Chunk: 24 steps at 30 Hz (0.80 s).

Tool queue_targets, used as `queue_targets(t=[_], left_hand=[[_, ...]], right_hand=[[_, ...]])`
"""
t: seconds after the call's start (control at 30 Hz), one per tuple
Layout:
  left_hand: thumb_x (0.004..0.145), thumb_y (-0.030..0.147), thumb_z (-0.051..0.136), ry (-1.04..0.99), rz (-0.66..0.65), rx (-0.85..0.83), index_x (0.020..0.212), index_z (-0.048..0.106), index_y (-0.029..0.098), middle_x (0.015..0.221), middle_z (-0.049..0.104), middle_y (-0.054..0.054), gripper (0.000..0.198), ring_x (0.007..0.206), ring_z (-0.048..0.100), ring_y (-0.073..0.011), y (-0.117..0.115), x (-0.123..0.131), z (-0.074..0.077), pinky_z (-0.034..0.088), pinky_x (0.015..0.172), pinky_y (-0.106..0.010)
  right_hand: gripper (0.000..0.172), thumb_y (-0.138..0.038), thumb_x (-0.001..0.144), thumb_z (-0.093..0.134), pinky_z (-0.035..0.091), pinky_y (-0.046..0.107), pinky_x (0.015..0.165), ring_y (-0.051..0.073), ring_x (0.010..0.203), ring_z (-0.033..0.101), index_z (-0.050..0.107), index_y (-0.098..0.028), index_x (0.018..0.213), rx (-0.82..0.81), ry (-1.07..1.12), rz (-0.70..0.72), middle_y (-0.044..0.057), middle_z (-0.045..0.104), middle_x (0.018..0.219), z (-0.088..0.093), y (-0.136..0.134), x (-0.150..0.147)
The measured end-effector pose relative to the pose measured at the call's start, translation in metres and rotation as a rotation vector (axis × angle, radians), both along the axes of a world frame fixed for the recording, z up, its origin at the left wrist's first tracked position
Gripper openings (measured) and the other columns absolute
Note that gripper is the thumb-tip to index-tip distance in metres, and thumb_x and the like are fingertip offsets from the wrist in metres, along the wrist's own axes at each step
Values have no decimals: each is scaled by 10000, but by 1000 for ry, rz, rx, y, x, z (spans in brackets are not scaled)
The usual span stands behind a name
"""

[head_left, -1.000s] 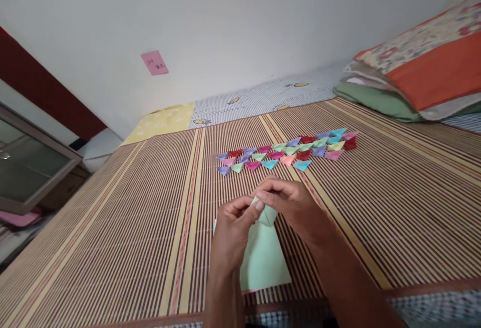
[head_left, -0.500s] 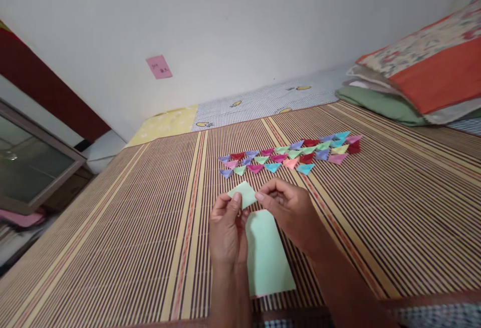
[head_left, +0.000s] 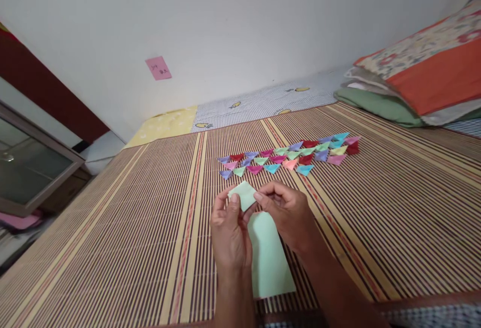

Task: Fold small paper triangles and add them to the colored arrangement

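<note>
Left hand, right hand, one paper

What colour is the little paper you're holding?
Pale mint green. The small paper shows best in the head view.

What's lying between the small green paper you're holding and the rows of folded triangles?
Nothing: the head view shows only bare striped mat between the small green paper, pinched by the left hand and right hand, and the folded triangles.
</note>
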<state>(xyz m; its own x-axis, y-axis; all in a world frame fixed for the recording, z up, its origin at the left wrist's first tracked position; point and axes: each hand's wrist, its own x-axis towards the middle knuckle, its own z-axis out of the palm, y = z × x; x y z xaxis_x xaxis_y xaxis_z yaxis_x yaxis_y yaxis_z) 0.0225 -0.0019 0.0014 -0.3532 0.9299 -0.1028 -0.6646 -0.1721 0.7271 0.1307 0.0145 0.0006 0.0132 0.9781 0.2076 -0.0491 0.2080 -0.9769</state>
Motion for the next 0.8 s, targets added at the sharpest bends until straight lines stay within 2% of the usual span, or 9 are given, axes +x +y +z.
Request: queue_targets(t=[0.07, 0.27, 0.43, 0.57, 0.7, 0.8], left_hand=[[724, 301, 871, 66, 7, 1, 969, 710, 168, 879, 789, -60, 321, 808, 755, -181, 0, -1, 0, 606, 743, -287], [750, 339, 848, 49, 59, -17, 889, 745, 170, 853, 782, -48, 242, 741, 737, -161, 0, 1, -4, 570, 660, -242], [806, 330, 804, 14, 94, 17, 930, 755, 185, 839, 783, -43, 197, 740, 733, -152, -2, 10, -4, 570, 749, -263], [820, 327, 793, 19, 99, 48, 919, 754, 178, 757, 762, -29, 184, 690, 716, -140, -4, 14, -2, 566, 742, -257], [796, 299, 809, -48, 75, 24, 925, 739, 171, 804, 766, -47, 195, 701, 714, -160, -2, 10, -1, 559, 666, -262], [731, 255, 853, -98, 20, -20, 892, 731, 156, 850, 775, -67, 225, 711, 716, -170, -1, 6, 0, 560, 681, -281]], right_hand=[[163, -298, 843, 684, 485, 267, 604, 164, 653, 621, 661, -185, 729, -2, -3, 3, 12, 664, 703, -1, 1, 0], [161, -314, 819, 713, 476, 262, 590, 160, 647, 613, 669, -189, 727, -62, 49, 51, 6, 669, 704, -4, 3, -1], [192, -353, 784, 755, 456, 242, 541, 138, 570, 594, 674, -188, 726, -151, 124, 108, -17, 650, 629, -7, 5, 0], [207, -359, 771, 761, 471, 243, 552, 136, 554, 604, 665, -189, 699, -133, 139, 104, -15, 659, 583, -3, 5, 0], [184, -332, 791, 744, 507, 253, 577, 146, 584, 642, 661, -189, 710, -103, 175, 94, 5, 700, 641, 0, 1, -2], [154, -280, 823, 715, 524, 267, 602, 163, 625, 672, 650, -195, 712, -27, 100, 40, 10, 704, 670, 1, -2, -3]])
